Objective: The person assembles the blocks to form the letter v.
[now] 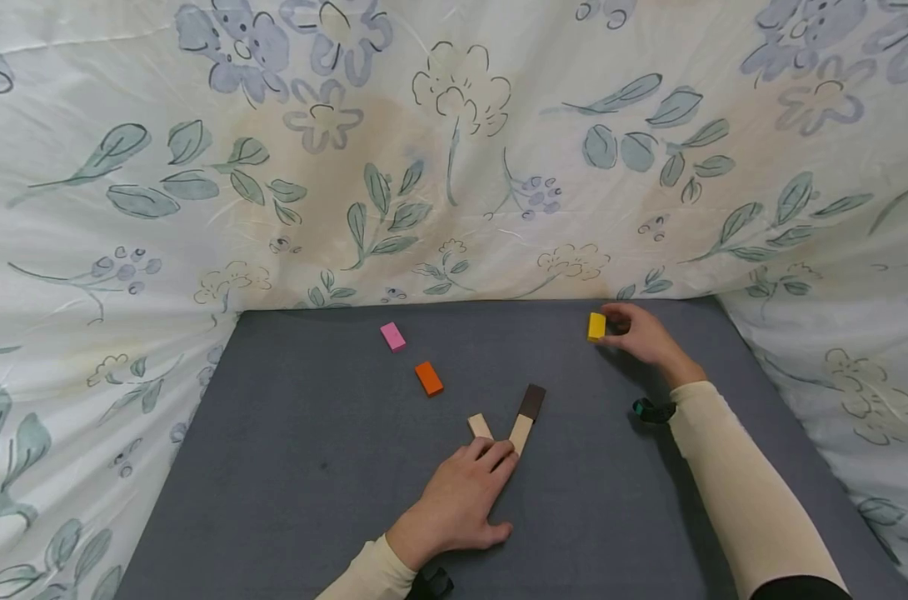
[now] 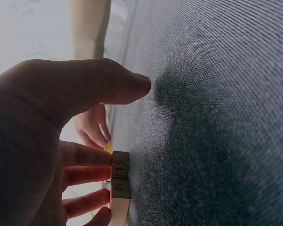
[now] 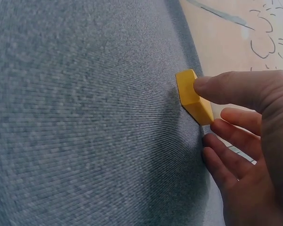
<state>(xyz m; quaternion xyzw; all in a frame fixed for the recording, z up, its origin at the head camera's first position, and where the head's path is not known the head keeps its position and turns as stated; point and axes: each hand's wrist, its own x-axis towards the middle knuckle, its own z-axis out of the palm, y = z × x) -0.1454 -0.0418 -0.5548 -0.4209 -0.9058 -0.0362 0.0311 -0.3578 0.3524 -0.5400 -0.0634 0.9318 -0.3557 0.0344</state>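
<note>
Two light wooden blocks lie in a V, the left wooden block (image 1: 480, 426) and the right wooden block (image 1: 521, 432), their near ends under the fingers of my left hand (image 1: 461, 498). Those fingers rest straight on the blocks, with the thumb spread apart. Dark number marks show on the wooden end faces (image 2: 120, 174) in the left wrist view. A dark brown block (image 1: 532, 402) continues the right wooden one. Toward the back right, my right hand (image 1: 641, 335) pinches a yellow block (image 3: 192, 92) between thumb and fingertips, close over the cloth.
An orange block (image 1: 428, 378) and a pink block (image 1: 392, 336) lie left of the V on the grey cloth-covered table (image 1: 289, 450). A floral curtain (image 1: 454, 167) hangs behind the back edge and along both sides.
</note>
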